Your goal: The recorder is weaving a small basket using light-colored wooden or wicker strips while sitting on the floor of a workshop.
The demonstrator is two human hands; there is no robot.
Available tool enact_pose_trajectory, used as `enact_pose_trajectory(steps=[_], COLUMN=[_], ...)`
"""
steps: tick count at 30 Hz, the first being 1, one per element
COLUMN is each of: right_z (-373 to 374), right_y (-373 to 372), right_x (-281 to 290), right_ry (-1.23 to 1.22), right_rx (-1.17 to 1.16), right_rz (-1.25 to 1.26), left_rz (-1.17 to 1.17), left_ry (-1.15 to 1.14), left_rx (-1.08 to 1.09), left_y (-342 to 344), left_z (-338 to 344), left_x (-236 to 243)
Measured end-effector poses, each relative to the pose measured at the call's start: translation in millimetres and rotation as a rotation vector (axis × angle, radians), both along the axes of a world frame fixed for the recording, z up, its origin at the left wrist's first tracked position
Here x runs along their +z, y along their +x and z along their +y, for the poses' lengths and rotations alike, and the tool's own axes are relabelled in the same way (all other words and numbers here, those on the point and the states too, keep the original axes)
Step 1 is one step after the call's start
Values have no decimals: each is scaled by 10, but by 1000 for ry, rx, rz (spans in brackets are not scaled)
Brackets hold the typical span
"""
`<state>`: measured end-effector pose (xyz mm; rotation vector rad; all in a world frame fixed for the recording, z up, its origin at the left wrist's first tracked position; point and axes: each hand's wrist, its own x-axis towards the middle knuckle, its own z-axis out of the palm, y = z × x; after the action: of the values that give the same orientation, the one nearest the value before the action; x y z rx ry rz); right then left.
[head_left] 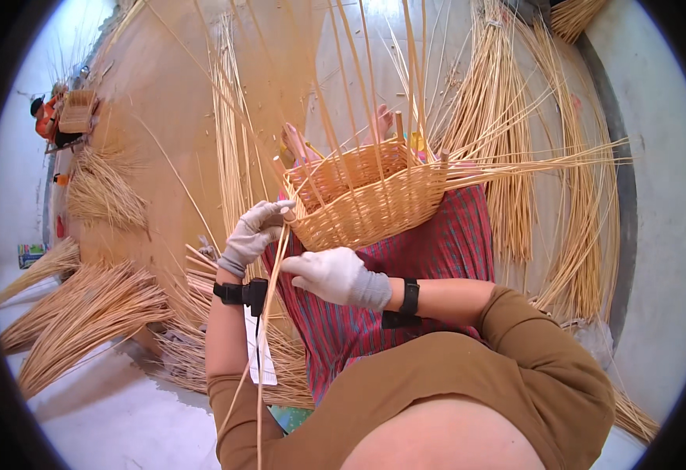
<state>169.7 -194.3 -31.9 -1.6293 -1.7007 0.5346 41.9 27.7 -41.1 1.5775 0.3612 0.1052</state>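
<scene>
A half-woven wicker basket [366, 211] rests on my lap, with wooden corner posts and tall upright stakes rising from its walls. My left hand [250, 237], in a pale work glove, is closed at the basket's near left corner, its fingertips against the corner post [287, 213]. Just below that corner, my right hand [329, 274], also gloved, pinches long wicker strands [271, 313]. These strands run from the corner down past my left forearm. More loose strands [531, 166] stick out to the right from the basket's far right corner.
Large bundles of wicker rods lie on the right [507, 133] and at the lower left [96, 313]. A striped red cloth [429, 251] covers my legs. At the far left another person [45, 117] sits with a basket [77, 111]. A wall runs along the right.
</scene>
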Motion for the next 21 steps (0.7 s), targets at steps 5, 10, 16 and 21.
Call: enact_pose_trajectory(steps=[5, 10, 16, 21], right_z=[31, -31, -112, 566], right_y=[-25, 194, 834, 818], right_x=[-16, -77, -127, 45], right_ry=[-7, 161, -48, 479], right_rx=[-41, 32, -534, -433], right_rz=[-110, 20, 1168, 176], left_rz=[92, 103, 1, -3], left_ry=[-104, 236, 264, 126], left_rx=[-12, -35, 357, 732], left_y=[90, 149, 238, 309], left_z=[1, -112, -571, -954], left_x=[100, 137, -149, -347])
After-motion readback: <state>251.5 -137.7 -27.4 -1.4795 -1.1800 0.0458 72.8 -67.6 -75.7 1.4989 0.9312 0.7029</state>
